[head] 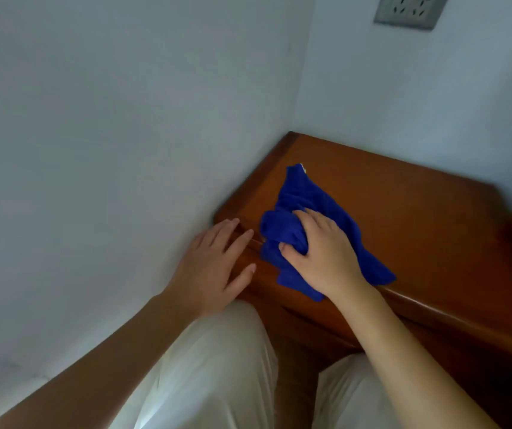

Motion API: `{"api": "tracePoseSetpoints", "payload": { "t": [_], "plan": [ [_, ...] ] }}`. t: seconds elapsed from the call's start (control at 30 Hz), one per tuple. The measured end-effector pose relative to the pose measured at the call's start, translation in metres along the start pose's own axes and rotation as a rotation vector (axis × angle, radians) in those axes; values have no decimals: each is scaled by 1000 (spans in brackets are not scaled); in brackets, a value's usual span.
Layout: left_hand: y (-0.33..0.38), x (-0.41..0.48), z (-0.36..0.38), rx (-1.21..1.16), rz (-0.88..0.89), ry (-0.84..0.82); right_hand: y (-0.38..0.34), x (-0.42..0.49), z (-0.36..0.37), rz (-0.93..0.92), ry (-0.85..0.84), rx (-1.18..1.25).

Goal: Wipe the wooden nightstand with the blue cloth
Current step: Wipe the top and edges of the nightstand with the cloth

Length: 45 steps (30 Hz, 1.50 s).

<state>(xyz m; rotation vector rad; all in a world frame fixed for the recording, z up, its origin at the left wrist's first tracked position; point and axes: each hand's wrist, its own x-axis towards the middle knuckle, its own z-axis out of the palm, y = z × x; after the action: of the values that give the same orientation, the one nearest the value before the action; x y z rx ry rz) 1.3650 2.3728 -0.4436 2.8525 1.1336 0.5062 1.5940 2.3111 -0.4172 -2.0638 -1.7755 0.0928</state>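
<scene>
Past your white trousers [211, 366], your right hand [319, 252] clutches the blue cloth [298, 193] on the wooden nightstand [403, 212]. Your left hand [214, 267] lies flat, fingers straight, at its edge.

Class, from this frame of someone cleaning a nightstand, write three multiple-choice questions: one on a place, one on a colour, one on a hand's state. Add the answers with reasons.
1. Where is the cloth?
A. on the nightstand top
B. on the floor
C. hung on the wall

2. What colour is the cloth?
A. white
B. blue
C. green

3. The left hand is:
A. gripping the cloth
B. holding a bottle
C. open, fingers straight, by the nightstand's corner

Answers: 1 A, it lies on the wood; 2 B, deep blue against the brown wood; 3 C, only the right hand grips the cloth.
</scene>
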Motion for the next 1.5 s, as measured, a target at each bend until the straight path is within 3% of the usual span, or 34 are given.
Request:
{"api": "tracePoseSetpoints", "payload": {
  "t": [0.3, 0.47, 0.8, 1.1, 1.23, 1.33, 1.5],
  "plan": [
    [48, 27, 7, 1, 232, -25, 82, -71, -50, 223, 139, -30],
    [69, 26, 22, -78, 150, 39, 76, -66, -41, 295, 205, -127],
    [79, 26, 29, -65, 115, 129, 78, -100, -50, 179, 141, -15],
    [84, 31, 27, -78, 67, 147, 104, -48, -53, 347, 217, -42],
    [92, 41, 18, -79, 23, 156, 90, -58, -47, 220, 164, -20],
    [104, 47, 16, -92, 137, 111, 90, -84, -51, 171, 192, -16],
    [113, 43, 24, -85, 207, 60, 115, -79, -64, 309, 270, -13]
  ]
}}
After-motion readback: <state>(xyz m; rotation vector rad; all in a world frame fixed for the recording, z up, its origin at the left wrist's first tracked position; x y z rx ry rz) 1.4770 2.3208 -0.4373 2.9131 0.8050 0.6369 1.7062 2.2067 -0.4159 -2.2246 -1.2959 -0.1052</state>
